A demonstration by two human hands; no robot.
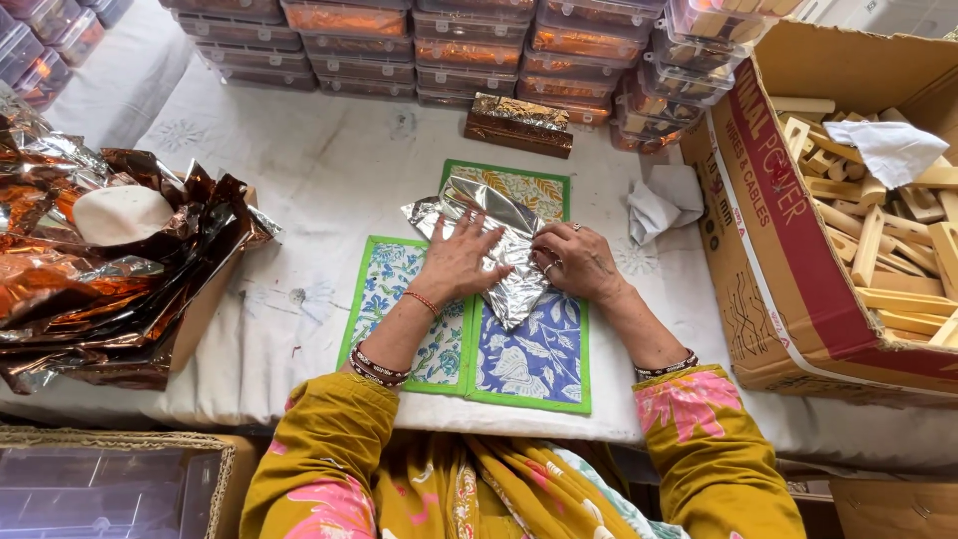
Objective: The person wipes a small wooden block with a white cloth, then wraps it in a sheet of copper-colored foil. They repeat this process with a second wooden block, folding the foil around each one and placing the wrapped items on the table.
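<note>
A crinkled silver foil sheet point(504, 245) lies wrapped around something flat on top of printed floral mats with green borders point(524, 364). My left hand point(457, 262) presses flat on the foil's left side, fingers spread. My right hand point(579, 262) holds down the foil's right edge with curled fingers. What is inside the foil is hidden. A foil-wrapped block with a copper-coloured side point(519, 125) sits further back on the white cloth.
A heap of copper and silver foil sheets point(110, 269) with a pale round lump point(122, 213) fills the left. An open cardboard box point(788, 250) of wooden pieces stands at right. Stacked clear plastic boxes point(469, 50) line the back. A crumpled white cloth point(664, 200) lies nearby.
</note>
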